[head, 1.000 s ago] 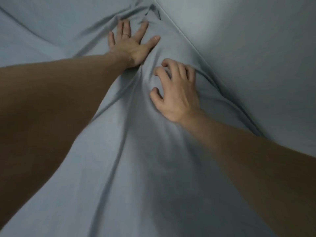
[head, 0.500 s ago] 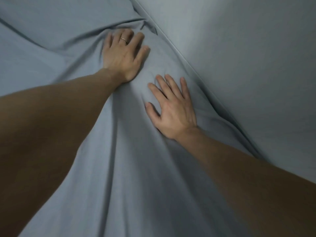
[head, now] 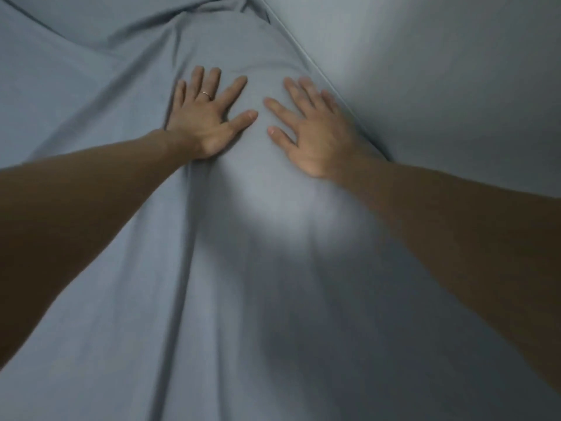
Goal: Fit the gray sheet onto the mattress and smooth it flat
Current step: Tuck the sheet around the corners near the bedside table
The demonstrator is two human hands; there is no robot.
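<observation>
**Both palms flat on sheet, side by side**

Since half a second ago: right hand [head: 318, 132] has slid up level with the left hand [head: 206, 117]; the left's fingers, bunched together then, are now fanned out. A second ago the right's fingers were clawed into the fabric; now they lie straight.

Head view:
- Gray sheet [head: 243, 284] fills the frame under and around both hands, draped over a raised hump that runs from the near edge up toward the far corner.
- Left hand: palm down on the sheet, fingers spread wide, thumb angled toward the right hand. Ring [head: 207, 94] on one finger. Grips nothing.
- Right hand: palm down, fingers straight and slightly apart, lying just beside the sheet's right edge where it meets the wall [head: 440, 86]. Grips nothing.
- Thumbs near each other, not touching; a strip of sheet shows between them.
- Long folds run along the sheet from the left wrist down to the near edge; deeper creases sit at the far left, above the left hand.
- Mattress itself not visible, covered by the sheet.
- Frame is a bit motion-blurred; fingertip contact on the right hand hard to confirm.
</observation>
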